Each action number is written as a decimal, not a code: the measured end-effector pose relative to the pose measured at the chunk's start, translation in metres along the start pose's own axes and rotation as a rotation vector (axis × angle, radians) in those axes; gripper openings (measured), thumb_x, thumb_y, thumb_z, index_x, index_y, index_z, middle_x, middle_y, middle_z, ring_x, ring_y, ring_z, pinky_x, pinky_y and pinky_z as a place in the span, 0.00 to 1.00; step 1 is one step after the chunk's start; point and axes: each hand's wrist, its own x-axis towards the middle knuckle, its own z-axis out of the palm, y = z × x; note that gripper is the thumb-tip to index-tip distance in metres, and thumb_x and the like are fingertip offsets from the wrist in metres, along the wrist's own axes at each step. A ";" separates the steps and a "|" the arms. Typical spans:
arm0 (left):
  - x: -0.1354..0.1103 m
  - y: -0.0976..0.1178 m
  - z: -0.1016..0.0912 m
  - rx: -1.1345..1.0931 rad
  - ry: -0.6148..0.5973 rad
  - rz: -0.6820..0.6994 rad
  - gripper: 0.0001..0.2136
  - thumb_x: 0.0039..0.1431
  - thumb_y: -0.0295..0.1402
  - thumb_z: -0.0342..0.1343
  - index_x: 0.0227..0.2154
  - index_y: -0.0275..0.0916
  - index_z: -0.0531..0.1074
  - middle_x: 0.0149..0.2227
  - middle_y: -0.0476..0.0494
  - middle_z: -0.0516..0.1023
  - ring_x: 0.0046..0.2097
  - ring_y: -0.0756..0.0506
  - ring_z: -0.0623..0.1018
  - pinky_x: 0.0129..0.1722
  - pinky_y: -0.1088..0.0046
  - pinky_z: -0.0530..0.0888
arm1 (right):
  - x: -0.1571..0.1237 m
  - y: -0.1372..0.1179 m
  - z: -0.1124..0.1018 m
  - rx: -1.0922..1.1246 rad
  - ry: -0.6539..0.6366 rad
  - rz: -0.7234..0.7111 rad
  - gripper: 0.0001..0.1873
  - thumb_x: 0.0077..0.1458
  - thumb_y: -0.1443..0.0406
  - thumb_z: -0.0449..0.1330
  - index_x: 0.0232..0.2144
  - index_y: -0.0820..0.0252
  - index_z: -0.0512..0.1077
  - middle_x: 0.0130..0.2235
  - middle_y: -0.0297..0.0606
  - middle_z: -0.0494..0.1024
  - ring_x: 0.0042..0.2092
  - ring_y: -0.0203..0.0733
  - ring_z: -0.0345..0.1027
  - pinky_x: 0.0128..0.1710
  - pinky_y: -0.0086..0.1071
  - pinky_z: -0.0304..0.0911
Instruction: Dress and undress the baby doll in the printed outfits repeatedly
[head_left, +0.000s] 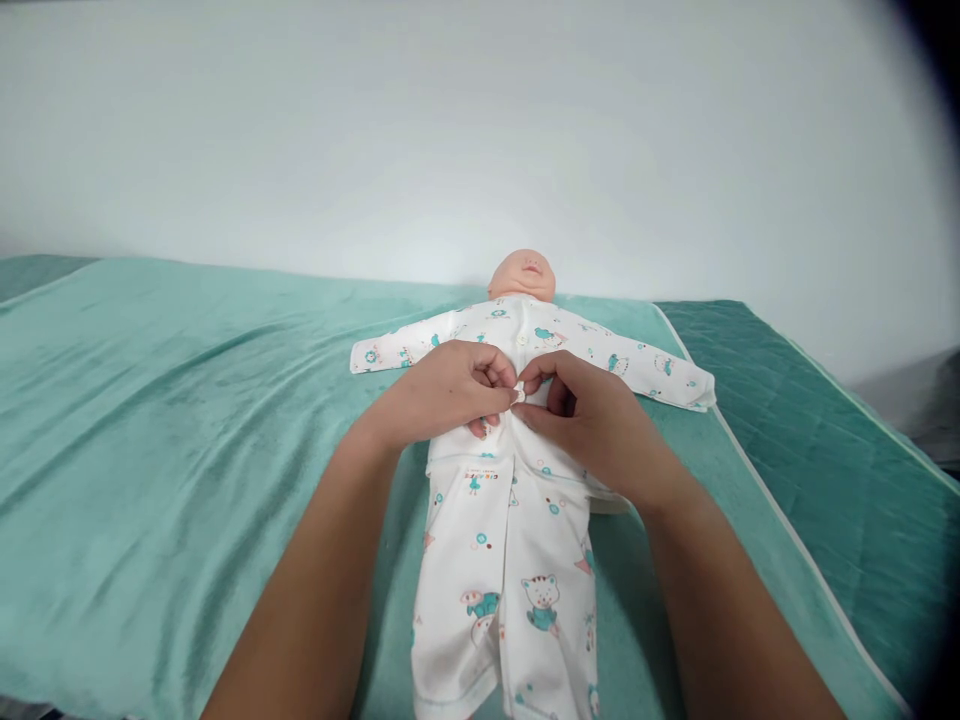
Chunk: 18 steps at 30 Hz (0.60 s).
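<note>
A baby doll [523, 274] lies face up, dressed in a white long-sleeved shirt [600, 345] and white trousers [465, 560] with animal prints. Over the middle of the shirt front, my left hand [469, 385] pinches the cloth edge between thumb and fingers. Close against it, my right hand [574, 405] pinches the same placket from the other side. A small pale button [519, 392] shows between the fingertips. Higher on the chest, another button [523, 340] sits on the placket. The fingers partly hide the shirt's middle.
A light green blanket [187, 450] with wrinkles spreads under the doll. Darker green quilted cloth [810, 450] lies along the right side. A white wall [375, 130] rises behind the doll's head.
</note>
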 end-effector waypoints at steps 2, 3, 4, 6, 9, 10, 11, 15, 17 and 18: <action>0.001 -0.001 -0.001 -0.014 -0.011 -0.002 0.05 0.53 0.29 0.56 0.32 0.38 0.75 0.27 0.48 0.76 0.27 0.51 0.77 0.28 0.76 0.78 | 0.000 0.000 0.000 0.005 0.003 0.000 0.09 0.53 0.65 0.61 0.39 0.52 0.71 0.26 0.26 0.68 0.27 0.35 0.60 0.29 0.30 0.54; 0.001 -0.001 -0.001 -0.025 -0.017 -0.001 0.05 0.53 0.29 0.56 0.32 0.38 0.75 0.27 0.48 0.76 0.28 0.51 0.77 0.29 0.76 0.78 | 0.000 0.000 0.000 0.008 0.002 -0.001 0.09 0.53 0.65 0.61 0.39 0.52 0.71 0.26 0.26 0.67 0.27 0.35 0.60 0.29 0.30 0.55; 0.001 -0.001 -0.002 -0.037 -0.022 0.001 0.05 0.52 0.29 0.56 0.32 0.38 0.75 0.27 0.48 0.77 0.28 0.51 0.77 0.29 0.76 0.78 | -0.001 0.000 0.000 0.011 0.002 -0.003 0.09 0.53 0.65 0.61 0.39 0.52 0.72 0.26 0.26 0.67 0.27 0.35 0.60 0.29 0.30 0.55; 0.001 -0.001 -0.002 -0.055 -0.024 0.002 0.04 0.52 0.29 0.56 0.31 0.38 0.75 0.27 0.47 0.77 0.29 0.51 0.77 0.31 0.75 0.79 | -0.001 -0.001 0.000 0.016 0.002 -0.005 0.09 0.53 0.65 0.61 0.39 0.52 0.72 0.26 0.27 0.68 0.27 0.35 0.60 0.29 0.30 0.55; 0.002 -0.002 -0.001 -0.065 -0.013 -0.006 0.04 0.51 0.28 0.57 0.30 0.39 0.75 0.27 0.48 0.77 0.30 0.51 0.77 0.32 0.75 0.79 | -0.001 0.000 0.000 0.021 0.007 -0.005 0.09 0.53 0.66 0.61 0.39 0.52 0.72 0.28 0.28 0.70 0.27 0.34 0.60 0.29 0.30 0.55; 0.002 -0.002 -0.001 -0.069 -0.011 -0.011 0.04 0.51 0.28 0.57 0.30 0.39 0.75 0.27 0.48 0.77 0.30 0.51 0.77 0.32 0.75 0.79 | 0.000 0.000 0.000 0.023 0.009 -0.006 0.09 0.53 0.66 0.61 0.39 0.53 0.72 0.29 0.28 0.71 0.27 0.34 0.60 0.29 0.30 0.55; 0.002 -0.002 -0.001 -0.076 -0.009 -0.013 0.04 0.50 0.28 0.57 0.30 0.39 0.75 0.27 0.48 0.77 0.30 0.51 0.77 0.32 0.74 0.79 | 0.000 0.000 0.000 0.024 0.009 -0.008 0.09 0.53 0.66 0.61 0.38 0.53 0.72 0.29 0.29 0.72 0.28 0.34 0.60 0.30 0.30 0.55; 0.003 -0.005 -0.001 -0.156 -0.007 -0.004 0.07 0.48 0.25 0.57 0.32 0.39 0.72 0.28 0.49 0.75 0.30 0.51 0.76 0.31 0.74 0.79 | -0.001 0.001 0.001 0.024 0.012 -0.014 0.09 0.52 0.66 0.61 0.38 0.53 0.71 0.30 0.29 0.73 0.28 0.34 0.61 0.31 0.31 0.56; 0.004 -0.007 -0.002 -0.201 0.002 0.003 0.10 0.46 0.24 0.57 0.34 0.40 0.70 0.29 0.49 0.74 0.29 0.52 0.75 0.30 0.74 0.78 | -0.001 0.000 0.001 0.020 0.013 -0.011 0.09 0.52 0.67 0.61 0.38 0.52 0.71 0.30 0.28 0.73 0.28 0.34 0.61 0.31 0.30 0.56; 0.004 -0.007 -0.002 -0.215 0.006 0.004 0.11 0.46 0.23 0.57 0.34 0.40 0.69 0.30 0.50 0.74 0.29 0.52 0.75 0.29 0.74 0.78 | -0.001 0.000 0.001 0.019 0.014 -0.010 0.09 0.52 0.67 0.61 0.38 0.52 0.71 0.30 0.28 0.73 0.28 0.34 0.61 0.31 0.30 0.56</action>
